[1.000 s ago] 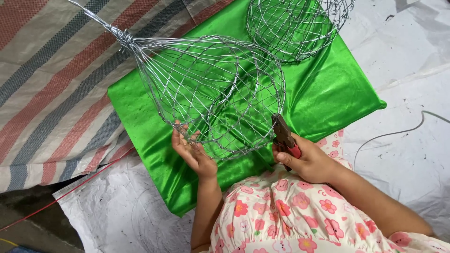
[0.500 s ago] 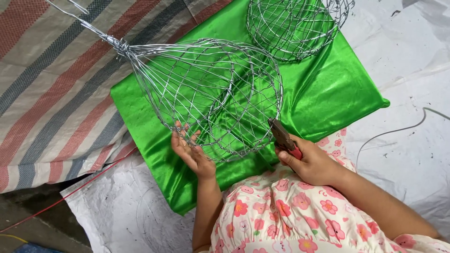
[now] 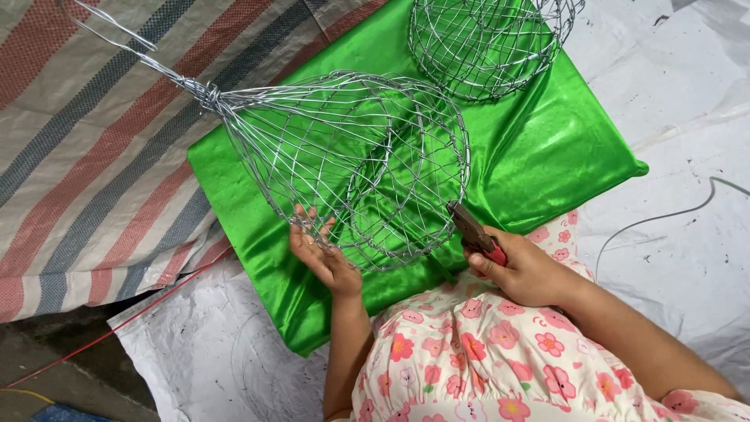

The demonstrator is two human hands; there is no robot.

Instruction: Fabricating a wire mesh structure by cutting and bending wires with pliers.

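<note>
Below, green cloth [image 3: 547, 156] — wire basket [image 3: 351, 164], left hand [image 3: 324, 254], pliers [image 3: 473, 230].

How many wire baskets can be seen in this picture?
2: one wire basket lies on the green cloth, held by the left hand; the second basket sits at the top edge, partly cut off.
</note>
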